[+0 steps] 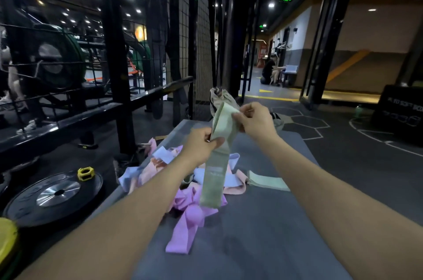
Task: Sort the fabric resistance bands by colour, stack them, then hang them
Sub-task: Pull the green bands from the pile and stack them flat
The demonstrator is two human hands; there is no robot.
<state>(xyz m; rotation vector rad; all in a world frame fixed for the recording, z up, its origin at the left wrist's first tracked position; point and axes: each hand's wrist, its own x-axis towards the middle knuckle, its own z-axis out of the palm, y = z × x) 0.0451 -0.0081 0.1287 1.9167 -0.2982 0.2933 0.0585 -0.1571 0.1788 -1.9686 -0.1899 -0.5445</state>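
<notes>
I hold one green band [217,160] up over the bench [263,222], my left hand [201,144] pinching its middle and my right hand [254,119] pinching its top end. I think the sorting has only just begun: one other green band [267,182] lies alone to the right, but the pink, purple and blue bands [183,190] are still in a mixed heap. Nothing is stacked or hung yet.
</notes>
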